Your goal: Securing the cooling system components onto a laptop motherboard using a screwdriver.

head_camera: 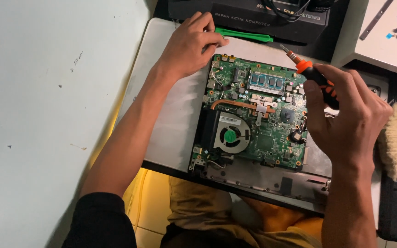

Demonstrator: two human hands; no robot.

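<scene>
While our right hand (345, 108) grips orange-black screwdriver (309, 72), fingers closed round handle, tip points to 11 o'clock over green motherboard (258, 117). Our left hand (190, 46) rests curled, holding nothing, on white laptop shell (173, 115) at board's 10 o'clock. Fan (230, 135) sits at board's 7 o'clock. Green pry tool (246, 36) lies at 12. Brush (394, 142) lies at 3.

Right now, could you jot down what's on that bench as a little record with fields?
Left hand: left hand rests at the top-left corner of the opened laptop, fingers curled, holding nothing visible.
Right hand: right hand grips an orange-and-black screwdriver, tip pointing up and away.
Board: green circuit board exposed, with a round fan and copper pipe.
Nearby: green pry tool above the laptop; bristle brush at right.
</scene>
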